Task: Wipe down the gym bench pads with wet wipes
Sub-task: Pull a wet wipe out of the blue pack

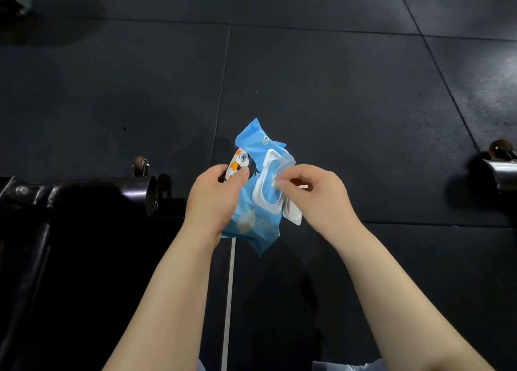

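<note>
Two bare forearms reach forward from the bottom edge of the view, with a strip of light blue clothing (344,366) showing between them at the very bottom. The left hand (215,197) grips a blue wet wipes pack (253,202) from its left side, thumb pressed onto the printed front and fingers curled behind it. The pack is held in the air above the floor, tilted, roughly at the middle of the view. Its white flip lid (292,215) hangs open at the pack's right side, and the white frame of the opening (265,180) is exposed. The right hand (316,194) pinches a wet wipe (275,179) at that opening with thumb and fingertips.

To the left, lower down, lies a black gym bench (56,230), very dark; its round frame tube (151,195) ends near the left hand, with a small caster wheel (140,165) just beyond it. At the right edge another metal tube end (500,175) and wheel (500,147) show. Beyond stretches the dark rubber tile floor (307,77), crossed by thin seams.
</note>
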{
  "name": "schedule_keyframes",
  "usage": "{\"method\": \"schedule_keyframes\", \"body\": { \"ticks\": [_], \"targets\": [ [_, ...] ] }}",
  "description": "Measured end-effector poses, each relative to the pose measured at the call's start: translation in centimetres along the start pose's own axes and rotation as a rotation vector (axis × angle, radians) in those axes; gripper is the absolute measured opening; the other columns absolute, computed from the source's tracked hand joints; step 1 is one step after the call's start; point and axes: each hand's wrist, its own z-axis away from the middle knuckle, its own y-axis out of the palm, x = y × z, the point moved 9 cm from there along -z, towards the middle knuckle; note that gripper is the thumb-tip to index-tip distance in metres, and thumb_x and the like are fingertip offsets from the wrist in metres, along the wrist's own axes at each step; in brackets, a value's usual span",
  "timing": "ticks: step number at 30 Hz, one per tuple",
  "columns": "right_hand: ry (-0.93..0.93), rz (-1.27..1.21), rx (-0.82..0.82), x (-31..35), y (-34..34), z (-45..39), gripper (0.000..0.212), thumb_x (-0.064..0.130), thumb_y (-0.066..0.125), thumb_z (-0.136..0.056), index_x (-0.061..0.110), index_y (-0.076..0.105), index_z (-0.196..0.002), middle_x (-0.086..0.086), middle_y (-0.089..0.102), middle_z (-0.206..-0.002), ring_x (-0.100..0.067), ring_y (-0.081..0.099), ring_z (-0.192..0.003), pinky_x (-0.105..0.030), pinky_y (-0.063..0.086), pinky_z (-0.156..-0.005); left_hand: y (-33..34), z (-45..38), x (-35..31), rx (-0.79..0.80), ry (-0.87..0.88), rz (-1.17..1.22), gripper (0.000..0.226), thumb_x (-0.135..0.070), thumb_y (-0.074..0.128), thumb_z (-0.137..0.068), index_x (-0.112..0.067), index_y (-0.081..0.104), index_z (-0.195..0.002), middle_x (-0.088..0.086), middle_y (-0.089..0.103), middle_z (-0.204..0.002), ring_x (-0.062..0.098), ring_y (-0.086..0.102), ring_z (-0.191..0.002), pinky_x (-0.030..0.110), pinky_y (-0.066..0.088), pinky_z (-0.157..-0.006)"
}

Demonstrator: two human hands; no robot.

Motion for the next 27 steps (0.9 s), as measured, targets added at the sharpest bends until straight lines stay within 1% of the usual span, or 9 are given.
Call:
{"method": "schedule_keyframes", "body": {
  "ticks": [4,8,12,15,19,21,22,24,27],
  "targets": [
    [-0.096,0.205,-0.022,0.8,0.4,0.3,0.010,0.020,0.071,-0.088,0.029,0.067,-0.086,0.015,0.062,-0.095,-0.003,0.061,-0.084,-0.016,0.051,-0.077,0.2,0.0,0.1,0.012,-0.008,-0.005,0.019,-0.039,0.061,-0.091,-0.022,0.068,-0.094,0.003,0.069,-0.093,0.025,0.067,-0.093,0.048,0.056,-0.081],
    [-0.186,0.363,-0.056,1.7,0.5,0.3,0.007,0.024,0.067,-0.091,0.027,0.061,-0.088,0.013,0.057,-0.095,-0.005,0.057,-0.081,-0.013,0.047,-0.073,0.5,0.0,-0.1,0.023,-0.002,0.000,0.018,-0.040,0.061,-0.092,-0.023,0.068,-0.095,0.001,0.069,-0.092,0.024,0.066,-0.092,0.047,0.057,-0.081],
    [-0.171,0.460,-0.008,1.3,1.1,0.1,0.010,0.028,0.062,-0.094,0.025,0.057,-0.086,0.012,0.051,-0.095,-0.003,0.053,-0.077,-0.008,0.036,-0.062,0.6,-0.2,-0.2,0.015,0.019,-0.035,0.017,-0.041,0.060,-0.092,-0.026,0.067,-0.091,0.000,0.068,-0.089,0.024,0.065,-0.090,0.045,0.057,-0.078],
    [-0.156,0.434,0.025,1.3,1.3,0.0,0.015,0.027,0.058,-0.096,0.024,0.053,-0.083,0.012,0.049,-0.092,-0.003,0.051,-0.075,-0.008,0.036,-0.058,0.4,-0.3,-0.2,0.008,0.025,-0.036,0.016,-0.041,0.060,-0.092,-0.027,0.067,-0.093,-0.003,0.068,-0.090,0.021,0.065,-0.091,0.043,0.057,-0.079],
    [-0.062,0.262,0.016,0.9,0.9,-0.4,0.017,0.021,0.051,-0.098,0.022,0.049,-0.082,0.008,0.054,-0.086,-0.005,0.050,-0.068,-0.007,0.039,-0.057,0.1,-0.6,0.0,-0.002,0.021,0.010,0.016,-0.040,0.060,-0.092,-0.026,0.066,-0.094,-0.004,0.067,-0.092,0.020,0.064,-0.091,0.042,0.055,-0.080],
    [0.003,0.067,-0.044,0.6,0.0,-0.7,0.012,0.018,0.049,-0.098,0.019,0.051,-0.086,0.005,0.058,-0.085,-0.005,0.051,-0.069,-0.009,0.041,-0.058,0.1,-0.8,0.1,-0.018,0.031,0.021,0.016,-0.040,0.059,-0.092,-0.026,0.065,-0.097,-0.005,0.066,-0.092,0.016,0.062,-0.088,0.037,0.052,-0.072],
    [0.036,-0.035,-0.083,0.3,-0.6,-0.8,0.010,0.017,0.049,-0.097,0.017,0.052,-0.088,0.004,0.060,-0.086,-0.008,0.055,-0.073,-0.011,0.044,-0.063,0.2,-0.9,0.1,-0.025,0.034,0.021,0.018,-0.040,0.059,-0.092,-0.025,0.064,-0.100,-0.006,0.065,-0.094,0.014,0.061,-0.088,0.033,0.050,-0.068],
    [0.113,-0.212,-0.126,-0.5,-1.2,-1.0,0.009,0.016,0.049,-0.097,0.016,0.054,-0.090,0.004,0.063,-0.091,-0.009,0.063,-0.082,-0.024,0.054,-0.077,0.2,-1.0,0.2,-0.033,0.035,0.024,0.020,-0.041,0.058,-0.093,-0.026,0.063,-0.105,-0.007,0.065,-0.097,0.012,0.060,-0.089,0.028,0.045,-0.067],
    [0.150,-0.429,-0.156,-1.4,-1.9,-1.3,0.008,0.015,0.049,-0.095,0.015,0.053,-0.088,-0.007,0.067,-0.101,-0.014,0.069,-0.089,-0.037,0.058,-0.087,0.3,-1.0,0.2,-0.041,0.046,0.006,0.019,-0.040,0.058,-0.094,-0.025,0.063,-0.105,-0.008,0.064,-0.096,0.010,0.058,-0.085,0.026,0.042,-0.065]
  ]
}}
